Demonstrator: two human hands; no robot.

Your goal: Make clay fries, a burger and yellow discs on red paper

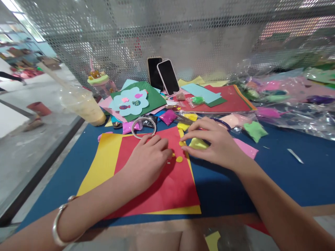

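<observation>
My left hand point(150, 158) rests on a red sheet of paper point(167, 190) with its fingers curled in. Small yellow bits point(173, 154) show by its fingertips, and what it pinches is hidden. My right hand point(214, 144) reaches over the sheet's right edge. Its thumb and forefinger close round a small yellow disc point(181, 143). Another flat yellow disc point(179, 159) lies on the red sheet. Under the red sheet is a larger yellow sheet point(103, 153). Soft yellow clay point(199, 143) sits beneath my right hand.
A grey ring point(134, 129) of tape stands by small clay packets point(169, 117). Behind are a cloud-shaped blue card point(125, 108), two phones point(169, 76) and red paper point(225, 99). A drink cup point(83, 104) stands left. Green clay point(255, 131) and plastic bags point(290, 94) lie right.
</observation>
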